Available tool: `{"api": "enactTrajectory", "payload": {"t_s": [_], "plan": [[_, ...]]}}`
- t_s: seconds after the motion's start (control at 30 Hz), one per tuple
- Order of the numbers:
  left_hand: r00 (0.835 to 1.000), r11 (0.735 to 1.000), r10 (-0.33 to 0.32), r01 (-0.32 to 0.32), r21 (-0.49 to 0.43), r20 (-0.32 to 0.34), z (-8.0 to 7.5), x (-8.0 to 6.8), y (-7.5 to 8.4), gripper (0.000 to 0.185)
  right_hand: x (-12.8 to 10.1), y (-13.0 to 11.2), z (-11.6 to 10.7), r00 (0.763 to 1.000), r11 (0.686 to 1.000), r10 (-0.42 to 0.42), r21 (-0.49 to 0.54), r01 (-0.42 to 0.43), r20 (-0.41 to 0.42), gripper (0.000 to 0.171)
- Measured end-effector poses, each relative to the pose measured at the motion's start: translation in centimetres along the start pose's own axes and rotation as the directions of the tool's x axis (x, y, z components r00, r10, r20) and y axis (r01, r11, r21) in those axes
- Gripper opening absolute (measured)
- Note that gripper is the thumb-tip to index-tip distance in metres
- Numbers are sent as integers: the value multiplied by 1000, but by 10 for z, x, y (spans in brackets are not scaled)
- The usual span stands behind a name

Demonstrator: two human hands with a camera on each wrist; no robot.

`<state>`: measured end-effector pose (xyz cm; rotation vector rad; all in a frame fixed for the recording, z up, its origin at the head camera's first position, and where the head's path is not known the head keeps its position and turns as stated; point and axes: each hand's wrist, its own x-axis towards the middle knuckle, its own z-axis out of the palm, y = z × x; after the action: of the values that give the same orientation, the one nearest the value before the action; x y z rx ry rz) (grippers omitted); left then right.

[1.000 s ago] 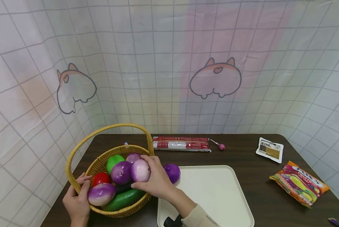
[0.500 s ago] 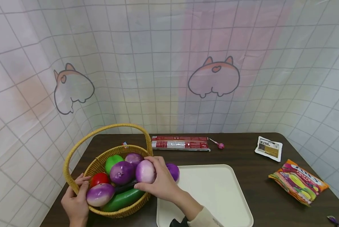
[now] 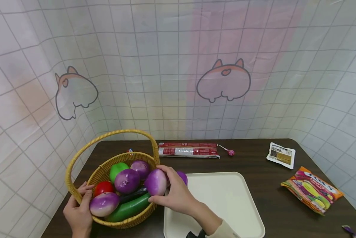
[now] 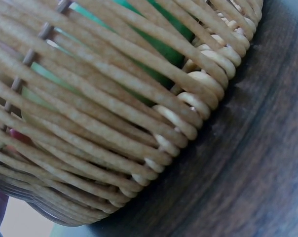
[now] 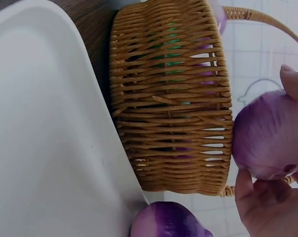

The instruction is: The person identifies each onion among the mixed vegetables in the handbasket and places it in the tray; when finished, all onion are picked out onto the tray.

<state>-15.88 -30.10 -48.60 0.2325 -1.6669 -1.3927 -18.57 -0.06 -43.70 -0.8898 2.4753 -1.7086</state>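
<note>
My left hand (image 3: 78, 211) grips the left rim of a yellow wicker basket (image 3: 127, 225), beside the foot of its handle. My right hand (image 3: 179, 198) holds a purple-and-white onion (image 3: 156, 182) between thumb and fingers at the basket's right rim; the right wrist view shows this onion (image 5: 272, 136) at the rim's edge. Inside lie more purple onions (image 3: 126, 181), a red tomato (image 3: 103, 187), a green round vegetable (image 3: 117, 170), a dark eggplant (image 3: 133, 195) and a cucumber (image 3: 128, 210). Only woven wall (image 4: 104, 98) and tabletop fill the left wrist view; that hand is hidden there.
A cream tray (image 3: 219, 205) lies right of the basket, with another purple onion (image 5: 168, 222) by its far left corner. Behind are a long red packet (image 3: 188, 150) and a lollipop (image 3: 231, 152). Rightward lie a white pouch (image 3: 281, 156) and a candy bag (image 3: 312, 191).
My right hand has moved right with the onion, from over the other vegetables to the basket's right rim, and the onion has turned. My left hand keeps its grip on the basket.
</note>
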Motion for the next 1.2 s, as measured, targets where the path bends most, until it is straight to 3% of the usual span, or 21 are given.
{"api": "enactTrajectory", "payload": {"t_s": [0.27,0.57,0.9,1.2], "plan": [[1000,1000,-16,17,-8,4,0,0,1,8,-13,-2,-8,1000,999,-12,33,12,15,93],[1000,1000,-30,30,-4,3,1,0,0,8,-29,2,-19,1000,997,-15,74,14,13,86],[1000,1000,-16,16,-8,-6,1,-1,2,6,-37,16,-30,992,991,83,116,-71,-96,83],[1000,1000,-13,13,-9,0,1,0,2,8,-36,28,-42,993,986,61,162,-45,-98,80]]}}
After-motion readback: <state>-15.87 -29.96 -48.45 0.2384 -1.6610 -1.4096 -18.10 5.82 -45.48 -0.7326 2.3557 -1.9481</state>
